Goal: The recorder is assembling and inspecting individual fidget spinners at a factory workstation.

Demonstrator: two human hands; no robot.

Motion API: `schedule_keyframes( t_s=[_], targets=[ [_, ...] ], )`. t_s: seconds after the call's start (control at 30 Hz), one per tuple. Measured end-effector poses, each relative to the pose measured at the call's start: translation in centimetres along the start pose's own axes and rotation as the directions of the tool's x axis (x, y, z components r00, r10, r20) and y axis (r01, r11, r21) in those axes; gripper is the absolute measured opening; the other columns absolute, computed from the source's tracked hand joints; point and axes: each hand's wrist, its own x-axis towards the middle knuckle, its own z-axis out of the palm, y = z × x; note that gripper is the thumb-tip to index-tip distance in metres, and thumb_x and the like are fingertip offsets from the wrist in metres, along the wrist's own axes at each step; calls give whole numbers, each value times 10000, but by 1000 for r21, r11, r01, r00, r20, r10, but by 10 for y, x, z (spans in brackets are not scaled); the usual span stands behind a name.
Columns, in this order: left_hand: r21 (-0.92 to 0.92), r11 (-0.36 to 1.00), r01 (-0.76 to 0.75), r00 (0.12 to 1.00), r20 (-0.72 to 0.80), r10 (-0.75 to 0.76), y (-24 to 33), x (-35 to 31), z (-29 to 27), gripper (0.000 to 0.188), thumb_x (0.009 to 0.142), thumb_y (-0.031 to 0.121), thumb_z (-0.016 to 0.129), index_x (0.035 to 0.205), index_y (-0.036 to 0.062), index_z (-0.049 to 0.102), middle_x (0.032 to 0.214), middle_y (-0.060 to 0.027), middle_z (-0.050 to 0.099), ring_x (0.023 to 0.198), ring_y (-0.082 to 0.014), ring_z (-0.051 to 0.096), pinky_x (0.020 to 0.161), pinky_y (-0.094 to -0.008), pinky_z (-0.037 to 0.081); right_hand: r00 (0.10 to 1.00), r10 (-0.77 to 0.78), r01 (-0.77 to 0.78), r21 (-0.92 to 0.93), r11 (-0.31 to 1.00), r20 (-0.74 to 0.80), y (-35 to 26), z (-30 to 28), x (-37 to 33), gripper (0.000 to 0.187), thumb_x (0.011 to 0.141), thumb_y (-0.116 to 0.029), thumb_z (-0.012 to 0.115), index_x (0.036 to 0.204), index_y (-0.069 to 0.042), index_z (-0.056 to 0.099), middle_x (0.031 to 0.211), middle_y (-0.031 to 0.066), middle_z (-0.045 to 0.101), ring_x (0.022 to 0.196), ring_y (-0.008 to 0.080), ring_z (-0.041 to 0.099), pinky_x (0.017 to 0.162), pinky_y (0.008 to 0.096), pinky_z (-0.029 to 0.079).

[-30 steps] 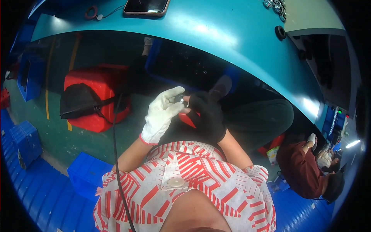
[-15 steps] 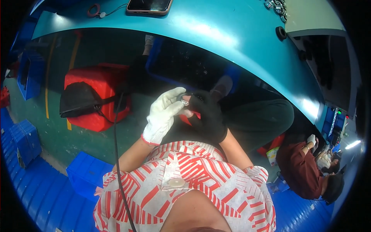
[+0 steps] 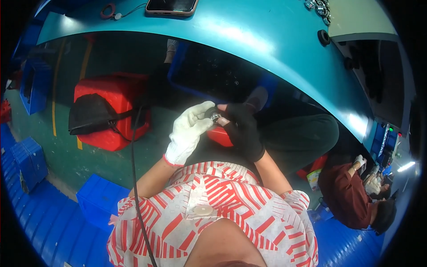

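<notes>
My left hand (image 3: 187,131), in a white knitted glove, pinches a small round part (image 3: 215,117) of shiny metal and dark material between thumb and fingers. The part is held up in front of my lap, under the bench edge. My right hand (image 3: 243,132), in a black glove with bare fingertips, closes on the same part from the other side, its thumb tip against the shiny face. Fingers hide much of the part, so its exact kind cannot be made out.
A teal bench (image 3: 249,40) curves ahead, bearing a phone (image 3: 172,6), a black ring (image 3: 324,38) and shiny metal parts (image 3: 320,9). Below is a blue crate (image 3: 178,82). At left stands a red stool (image 3: 95,84) with a black bag (image 3: 91,115). Another person (image 3: 351,196) works at right.
My right hand has turned and shifted slightly down and right, with its fingers spread farther apart around the part. More of the shiny face shows. My left hand has barely moved.
</notes>
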Motion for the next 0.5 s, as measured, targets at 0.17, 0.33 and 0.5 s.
schedule_keyframes(
  t_s=[0.17, 0.33, 0.5],
  targets=[
    [93, 995, -20, 1000, -4, 21, 3, 0, 2, 386, 864, -48, 555, 1237, -73, 459, 1072, -155, 613, 963, -206, 638, 854, -324, 546, 992, 117, -122, 135, 983, 41, 17, 2, -3, 308, 845, -25, 622, 1146, 12, 570, 1026, 137, 589, 888, 234, 621, 772, 282, 488],
    [-11, 998, -56, 996, 69, 56, -5, -1, 1, 385, 850, -69, 566, 1222, -45, 468, 1051, -152, 609, 957, -193, 640, 840, -300, 545, 994, 28, -26, -23, 999, 101, 8, 3, -6, 315, 834, -37, 630, 1139, 13, 572, 1019, 148, 588, 902, 258, 612, 773, 297, 483],
    [-9, 1000, -9, 997, 79, 10, -3, 1, 2, 410, 845, -83, 553, 1241, -37, 460, 1084, -159, 592, 931, -188, 635, 846, -287, 536, 986, 40, -34, -35, 999, 163, 7, -2, -6, 379, 814, -57, 650, 1175, -2, 550, 1045, 155, 574, 889, 284, 612, 741, 309, 491]
  ],
)
